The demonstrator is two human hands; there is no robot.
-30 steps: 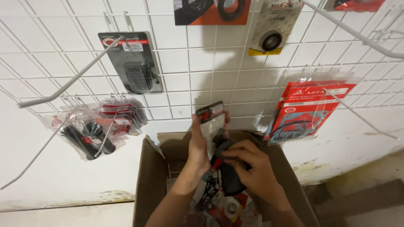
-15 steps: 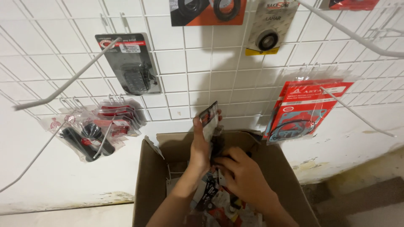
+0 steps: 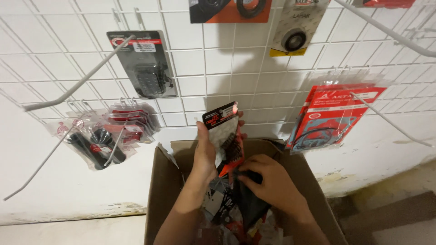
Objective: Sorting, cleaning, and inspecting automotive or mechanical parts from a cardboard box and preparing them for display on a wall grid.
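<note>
Gripping a red-and-black packet (image 3: 225, 136) upright above the cardboard box (image 3: 159, 195), the left hand (image 3: 206, 152) has kept it near the wire grid wall (image 3: 218, 72), while the right hand (image 3: 270, 183) has sunk lower over a dark packet (image 3: 247, 204) among the box's packets, fingers curled onto it.

The cardboard box (image 3: 159, 199) runs off the bottom edge, so its base is unseen. Inside it, the packets under the right hand (image 3: 272, 186) blur into a dark heap, too jumbled to tell apart. That hand's fingertips are buried among them. At the top edge, the orange-and-black card (image 3: 227, 11) and red packet (image 3: 386, 3) are cut off.
</note>
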